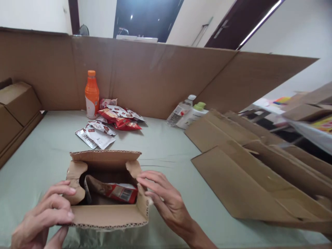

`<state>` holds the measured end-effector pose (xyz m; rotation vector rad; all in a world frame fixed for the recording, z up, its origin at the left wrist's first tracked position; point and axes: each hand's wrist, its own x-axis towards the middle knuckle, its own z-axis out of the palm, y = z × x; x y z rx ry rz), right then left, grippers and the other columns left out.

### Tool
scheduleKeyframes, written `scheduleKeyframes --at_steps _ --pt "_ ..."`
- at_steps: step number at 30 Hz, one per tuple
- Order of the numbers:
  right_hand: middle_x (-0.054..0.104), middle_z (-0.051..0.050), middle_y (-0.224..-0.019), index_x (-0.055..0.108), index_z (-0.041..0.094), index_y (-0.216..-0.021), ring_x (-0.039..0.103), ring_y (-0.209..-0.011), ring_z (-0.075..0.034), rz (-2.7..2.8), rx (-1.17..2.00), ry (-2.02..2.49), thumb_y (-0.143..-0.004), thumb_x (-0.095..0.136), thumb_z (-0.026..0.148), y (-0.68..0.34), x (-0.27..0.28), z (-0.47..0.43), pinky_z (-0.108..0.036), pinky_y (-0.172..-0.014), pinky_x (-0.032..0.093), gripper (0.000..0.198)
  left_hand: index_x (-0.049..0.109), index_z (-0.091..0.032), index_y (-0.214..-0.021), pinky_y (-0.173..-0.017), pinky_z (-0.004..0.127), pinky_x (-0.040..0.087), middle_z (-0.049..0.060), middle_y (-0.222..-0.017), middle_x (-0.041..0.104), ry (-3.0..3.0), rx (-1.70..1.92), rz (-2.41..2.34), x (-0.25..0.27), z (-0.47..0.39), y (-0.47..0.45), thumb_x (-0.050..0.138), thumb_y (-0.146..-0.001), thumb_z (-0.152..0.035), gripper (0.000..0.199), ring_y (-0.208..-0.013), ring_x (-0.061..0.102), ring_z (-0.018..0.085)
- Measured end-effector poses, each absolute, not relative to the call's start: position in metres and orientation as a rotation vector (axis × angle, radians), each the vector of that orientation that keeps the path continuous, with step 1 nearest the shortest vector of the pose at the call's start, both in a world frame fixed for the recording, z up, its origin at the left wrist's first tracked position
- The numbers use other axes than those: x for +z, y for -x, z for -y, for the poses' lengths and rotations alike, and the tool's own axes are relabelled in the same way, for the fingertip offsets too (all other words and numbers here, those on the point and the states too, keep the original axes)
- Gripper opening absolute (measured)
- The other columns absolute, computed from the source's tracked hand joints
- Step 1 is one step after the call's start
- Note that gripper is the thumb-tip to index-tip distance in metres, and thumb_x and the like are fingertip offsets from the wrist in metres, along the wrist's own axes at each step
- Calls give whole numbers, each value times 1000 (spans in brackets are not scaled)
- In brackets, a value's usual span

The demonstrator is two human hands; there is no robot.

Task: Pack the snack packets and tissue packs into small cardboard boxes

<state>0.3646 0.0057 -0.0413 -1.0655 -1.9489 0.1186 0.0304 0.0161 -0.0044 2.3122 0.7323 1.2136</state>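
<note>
A small cardboard box (109,216) stands with its top flaps up on the table in front of me. Inside lie a red and brown snack packet (121,192) with a barcode and, at its left, part of a silvery packet edge. My left hand (48,211) grips the box's left front corner, fingers on the side flap and thumb low beneath the front flap. My right hand (164,197) has its fingertips closed on the right side flap. The front flap leans out towards me, while the back flap stands up.
Behind the box lie silver-white sachets (100,133) and red snack packets (119,119), beside an orange bottle (91,95). A clear bottle (180,112) and a green-capped white bottle (192,116) lean on the cardboard wall (145,76). Flattened cartons (249,183) lie right; closed boxes (18,107) stand left.
</note>
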Motion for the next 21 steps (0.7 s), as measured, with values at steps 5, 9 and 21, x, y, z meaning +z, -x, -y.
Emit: scheduleKeyframes --at_steps 5,9,21 --pt "78 -7 -104 72 21 -99 69 -102 -25 2225 6 1038 -101 52 14 -362 -24 -17 -41 -84 55 22 63 -25 -107 -107 33 51 -1 -92 68 -2404 1299 -854 -4 -25 -40 53 -88 2 35 -114 63 16" --pt "76 -7 -110 71 21 -104 71 -102 -21 2070 52 1067 -97 54 8 -368 -15 -17 -36 -86 58 23 64 -23 -109 -102 23 48 0 -100 70 -2463 1340 -1129 -11 -31 -48 58 -94 -7 22 -111 61 13" --pt "59 -15 -146 52 22 -146 56 -134 -30 1928 -3 1103 -101 59 34 -350 7 -46 -50 -107 49 47 59 -25 -105 -95 28 51 1 -97 65 -2417 1277 -1148 -10 -31 -48 54 -95 -10 19 -114 59 16"
